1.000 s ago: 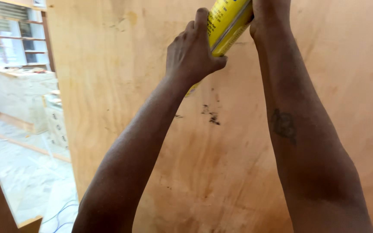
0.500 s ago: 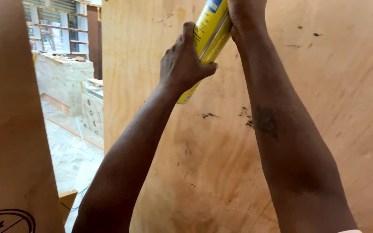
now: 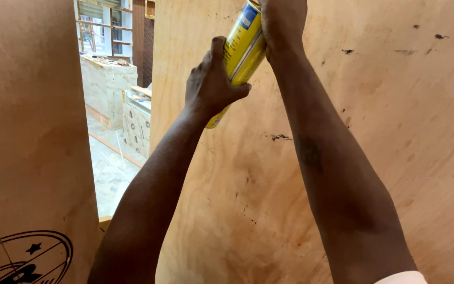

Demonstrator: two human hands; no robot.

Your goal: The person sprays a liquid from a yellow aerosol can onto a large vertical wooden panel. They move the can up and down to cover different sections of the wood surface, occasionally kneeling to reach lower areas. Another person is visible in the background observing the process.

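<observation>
Now a nearer plywood panel (image 3: 32,131) leftward.

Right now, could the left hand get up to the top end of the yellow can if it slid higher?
Probably not. The left hand grips the yellow can around its lower half, but the right hand is already wrapped over the upper end, covering it. The can's very top is cut off by the frame edge.
</observation>
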